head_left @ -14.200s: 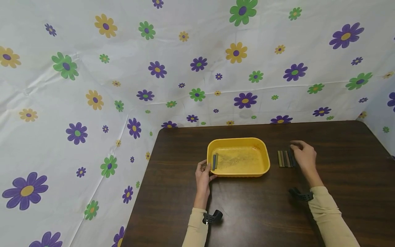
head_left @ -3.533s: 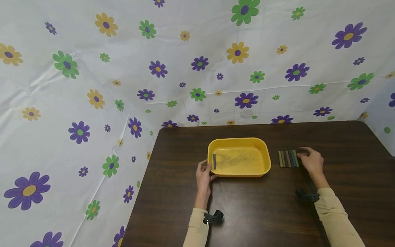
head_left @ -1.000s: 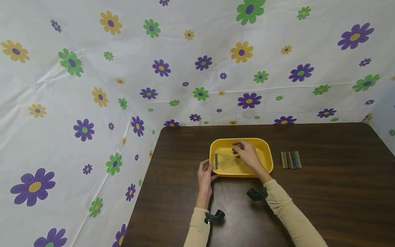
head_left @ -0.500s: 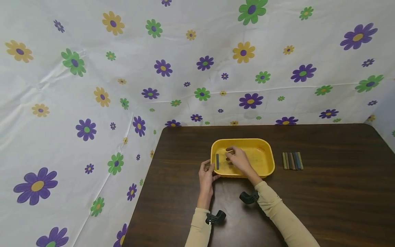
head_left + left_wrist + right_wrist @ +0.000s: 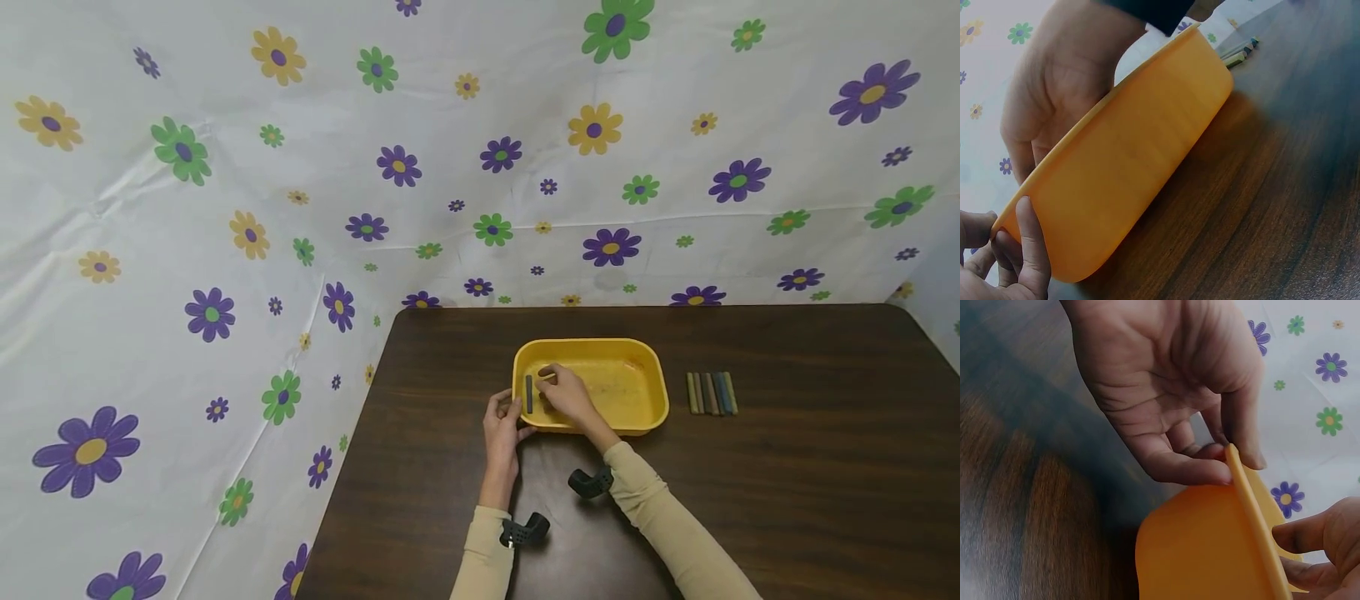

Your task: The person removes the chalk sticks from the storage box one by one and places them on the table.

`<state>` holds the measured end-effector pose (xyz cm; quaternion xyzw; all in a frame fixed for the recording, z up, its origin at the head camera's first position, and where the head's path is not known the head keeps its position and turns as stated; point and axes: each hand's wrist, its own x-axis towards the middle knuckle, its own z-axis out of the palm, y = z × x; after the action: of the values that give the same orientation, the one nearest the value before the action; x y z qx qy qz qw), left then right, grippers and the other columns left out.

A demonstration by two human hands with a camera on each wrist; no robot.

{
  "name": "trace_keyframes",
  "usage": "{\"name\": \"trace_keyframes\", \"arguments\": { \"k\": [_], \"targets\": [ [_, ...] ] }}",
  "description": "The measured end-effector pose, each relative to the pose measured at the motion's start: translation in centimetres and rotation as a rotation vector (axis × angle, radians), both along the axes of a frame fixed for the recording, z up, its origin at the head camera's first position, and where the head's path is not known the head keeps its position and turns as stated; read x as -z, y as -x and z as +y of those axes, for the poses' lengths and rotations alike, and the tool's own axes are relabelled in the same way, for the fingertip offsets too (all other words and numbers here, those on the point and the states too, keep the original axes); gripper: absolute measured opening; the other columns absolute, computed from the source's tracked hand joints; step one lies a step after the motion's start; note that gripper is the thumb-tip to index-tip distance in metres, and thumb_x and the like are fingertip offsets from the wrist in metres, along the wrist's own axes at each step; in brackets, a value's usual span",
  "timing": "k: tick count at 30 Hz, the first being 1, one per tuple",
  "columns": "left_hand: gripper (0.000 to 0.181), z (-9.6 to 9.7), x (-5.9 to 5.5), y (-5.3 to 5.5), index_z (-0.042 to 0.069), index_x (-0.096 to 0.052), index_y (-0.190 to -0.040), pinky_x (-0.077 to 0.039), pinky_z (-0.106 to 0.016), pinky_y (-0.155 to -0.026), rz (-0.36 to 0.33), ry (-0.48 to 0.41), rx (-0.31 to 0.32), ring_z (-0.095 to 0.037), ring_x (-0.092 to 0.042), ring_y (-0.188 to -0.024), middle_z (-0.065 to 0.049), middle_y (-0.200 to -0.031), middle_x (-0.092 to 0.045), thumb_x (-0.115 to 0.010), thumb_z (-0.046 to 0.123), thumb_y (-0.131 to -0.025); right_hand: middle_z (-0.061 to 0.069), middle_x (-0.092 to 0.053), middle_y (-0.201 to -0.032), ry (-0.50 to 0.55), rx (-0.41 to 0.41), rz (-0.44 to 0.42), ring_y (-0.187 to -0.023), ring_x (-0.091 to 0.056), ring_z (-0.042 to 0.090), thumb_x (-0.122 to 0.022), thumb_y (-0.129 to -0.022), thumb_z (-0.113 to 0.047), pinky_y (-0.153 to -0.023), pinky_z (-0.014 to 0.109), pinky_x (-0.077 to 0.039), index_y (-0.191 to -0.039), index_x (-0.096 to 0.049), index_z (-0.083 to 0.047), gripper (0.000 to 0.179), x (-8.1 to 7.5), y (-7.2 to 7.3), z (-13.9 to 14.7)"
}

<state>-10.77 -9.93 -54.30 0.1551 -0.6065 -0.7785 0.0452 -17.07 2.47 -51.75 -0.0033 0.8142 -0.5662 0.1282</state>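
Note:
A yellow plastic tray [image 5: 622,417] sits on the table. My left hand [image 5: 501,429] grips its near-left corner; in the right wrist view that left hand [image 5: 1166,394] has the thumb over the rim and fingers against the outer wall. One dark blue chalk stick [image 5: 529,394] lies inside along the tray's left end. My right hand [image 5: 567,396] is down in the tray just right of this stick, fingers loosely bent and fingertips close to it. In the left wrist view the right hand [image 5: 1066,75] reaches over the rim, its fingertips hidden by the wall.
Right of the tray, several chalk sticks [image 5: 711,393] lie side by side in a neat row, yellowish, brown and blue. The dark wooden table [image 5: 810,483] meets a white flowered cloth [image 5: 450,150] at the back and left.
My right hand has left the stick row and moved left across the tray to the blue stick. Earlier, the tray held two sticks and the row was shorter. My left hand keeps its grip.

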Motion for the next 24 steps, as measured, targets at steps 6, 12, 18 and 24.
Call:
{"name": "trace_keyframes", "arguments": {
  "k": [6,12,18,24],
  "targets": [
    [0.036,0.0,-2.1,-0.7,-0.006,-0.05,-0.129,-0.057,-0.041,-0.064,-0.019,-0.025,0.023,-0.045,-0.059,-0.091,-0.029,-0.107,-0.053,-0.056,0.01,-0.097,0.023,-0.062,-0.107,0.05,-0.013,-0.076,-0.084,-0.065,0.034,-0.056,-0.096,-0.014,-0.068,0.042,-0.057,-0.126,-0.053,0.007,0.037,0.1,0.2,-0.9],
    [0.036,0.0,-3.3,-1.0,-0.007,-0.049,-0.129,-0.057,-0.043,-0.066,-0.02,-0.033,0.033,-0.044,-0.058,-0.091,-0.029,-0.107,-0.052,-0.055,0.008,-0.097,0.024,-0.058,-0.111,0.135,-0.008,-0.158,-0.09,-0.064,0.034,-0.058,-0.095,-0.014,-0.071,0.041,-0.057,-0.128,-0.05,0.007,0.04,0.3,0.5,-1.6],
    [0.035,-0.1,-3.2,-1.1,-0.005,-0.049,-0.129,-0.057,-0.041,-0.065,-0.018,-0.035,0.032,-0.048,-0.056,-0.095,-0.034,-0.114,-0.049,-0.055,0.01,-0.098,0.027,-0.052,-0.121,0.2,-0.005,-0.205,-0.098,-0.061,0.034,-0.059,-0.094,-0.011,-0.076,0.041,-0.056,-0.132,-0.043,0.009,0.046,0.5,0.7,-1.9],
    [0.035,0.0,-3.1,-1.1,-0.005,-0.05,-0.128,-0.056,-0.048,-0.069,-0.019,-0.032,0.032,-0.04,-0.058,-0.089,-0.027,-0.103,-0.052,-0.056,0.009,-0.097,0.024,-0.052,-0.118,0.178,-0.036,-0.237,-0.094,-0.057,0.029,-0.061,-0.091,-0.006,-0.076,0.039,-0.053,-0.133,-0.04,0.009,0.049,0.7,0.8,-1.9]
  ]
}}
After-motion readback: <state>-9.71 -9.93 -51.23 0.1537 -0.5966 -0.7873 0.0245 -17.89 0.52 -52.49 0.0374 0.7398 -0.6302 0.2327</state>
